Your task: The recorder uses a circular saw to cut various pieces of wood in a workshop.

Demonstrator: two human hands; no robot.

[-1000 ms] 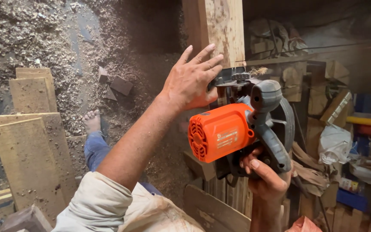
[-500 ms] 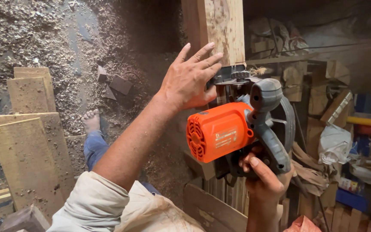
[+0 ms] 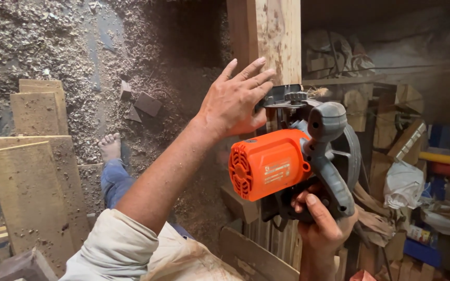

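An orange and grey circular saw (image 3: 287,161) sits against a long pale wooden plank (image 3: 272,36) that runs away from me at the top middle. My right hand (image 3: 324,221) grips the saw's grey handle from below. My left hand (image 3: 235,101) rests flat, fingers spread, against the plank's left side just beside the saw's base plate. The blade itself is hidden behind the guard and the motor housing.
Sawdust covers the floor. Wooden boards (image 3: 35,177) lie stacked at the left, small offcut blocks (image 3: 144,104) farther up. My bare foot (image 3: 110,145) stands on the sawdust. Cluttered shelves with wood scraps and a white bag (image 3: 404,184) fill the right side.
The saw and both hands have stayed nearly in place; the view has shifted only slightly.
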